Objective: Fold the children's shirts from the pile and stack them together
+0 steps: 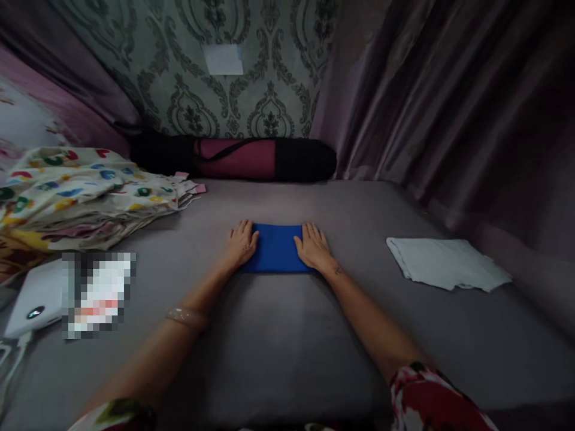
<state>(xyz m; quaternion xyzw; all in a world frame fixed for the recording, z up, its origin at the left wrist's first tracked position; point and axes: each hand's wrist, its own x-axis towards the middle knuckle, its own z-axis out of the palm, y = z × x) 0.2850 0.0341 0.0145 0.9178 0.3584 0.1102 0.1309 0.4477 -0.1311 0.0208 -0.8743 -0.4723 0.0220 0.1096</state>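
Observation:
A flat blue rectangle, apparently folded cloth, lies on the grey sheet in front of me. My left hand rests flat on its left edge, fingers stretched forward and thumb on the blue surface. On the opposite edge lies my right hand, palm down, with its fingers also extended and its thumb pointing inward. Neither hand grips anything; both press or rest on the blue piece from above. The palms' undersides are hidden.
To the right lies a folded pale cloth. At left are a heap of patterned fabric, a white device with a cable and a blurred-out item. A black and maroon roll bag lies along the patterned wall, with curtains at the sides.

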